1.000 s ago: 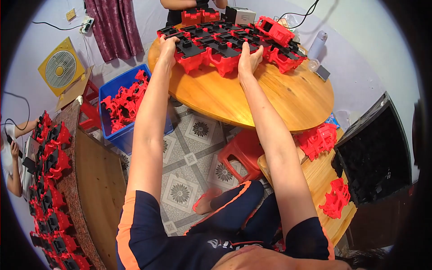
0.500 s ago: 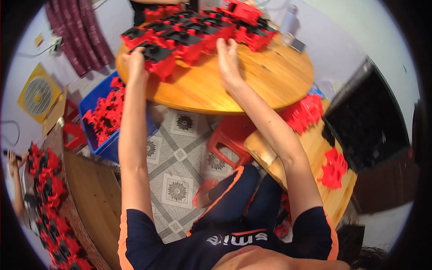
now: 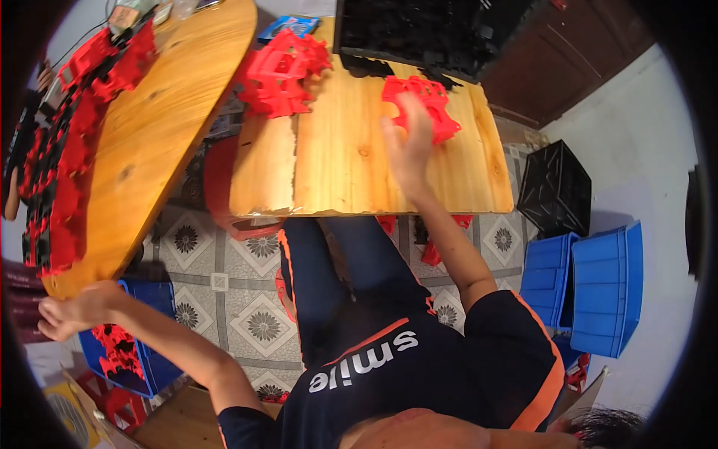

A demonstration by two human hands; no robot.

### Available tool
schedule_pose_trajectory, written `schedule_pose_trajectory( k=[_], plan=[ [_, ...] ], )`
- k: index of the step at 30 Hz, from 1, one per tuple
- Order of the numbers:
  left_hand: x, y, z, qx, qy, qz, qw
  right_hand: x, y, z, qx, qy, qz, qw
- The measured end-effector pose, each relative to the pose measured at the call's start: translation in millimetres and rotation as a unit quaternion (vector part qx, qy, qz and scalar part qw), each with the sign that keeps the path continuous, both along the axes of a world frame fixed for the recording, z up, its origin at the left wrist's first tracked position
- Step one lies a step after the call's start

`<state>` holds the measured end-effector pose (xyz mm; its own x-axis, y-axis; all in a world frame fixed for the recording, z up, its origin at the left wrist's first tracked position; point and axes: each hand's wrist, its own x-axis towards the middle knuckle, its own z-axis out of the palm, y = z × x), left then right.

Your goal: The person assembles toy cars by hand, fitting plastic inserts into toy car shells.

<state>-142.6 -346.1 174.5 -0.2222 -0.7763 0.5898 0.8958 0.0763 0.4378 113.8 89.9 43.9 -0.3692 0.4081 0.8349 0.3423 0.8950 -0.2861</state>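
My right hand is over the rectangular wooden table, thumb and fingers apart. It reaches the near left side of a red plastic part with cut-outs; blur hides whether it touches. My left hand hangs in the air by the near end of the round wooden table, above a blue bin. Its fingers are loosely bent and apart, with nothing in them. Along that table's left side runs a row of red-and-black plastic assemblies. A stack of red plastic parts stands at the far left of the rectangular table.
Beyond the rectangular table is a big black tray of black pieces. The blue bin at lower left holds red parts. Blue crates and a black crate stand on the right. A red stool sits between the tables.
The view has swung right, from the round table to the rectangular one. Both hands have left the red-and-black assemblies; the right is now at the loose red part.
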Motion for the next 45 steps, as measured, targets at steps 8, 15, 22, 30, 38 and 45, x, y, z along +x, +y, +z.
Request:
schedule_pose_trajectory(
  k=[8,15,22,30,38,45],
  plan=[
    [163,310,-128,-0.306,-0.350,-0.677,0.571,64,81,3,-0.234,-0.115,-0.057,0.964],
    [180,376,-160,-0.019,-0.326,-0.890,0.319,86,45,13,-0.676,0.093,0.349,0.642],
    [138,371,-136,-0.067,-0.380,-0.815,0.433,108,73,45,-0.614,0.013,0.270,0.742],
    [155,399,-144,-0.255,-0.418,-0.723,0.487,58,83,6,-0.606,-0.026,0.275,0.746],
    [94,392,-160,-0.202,-0.447,-0.770,0.408,116,79,47,-0.521,0.160,0.267,0.795],
    [191,333,-77,-0.296,-0.279,-0.732,0.547,86,26,63,-0.255,-0.160,0.313,0.901]
  ],
)
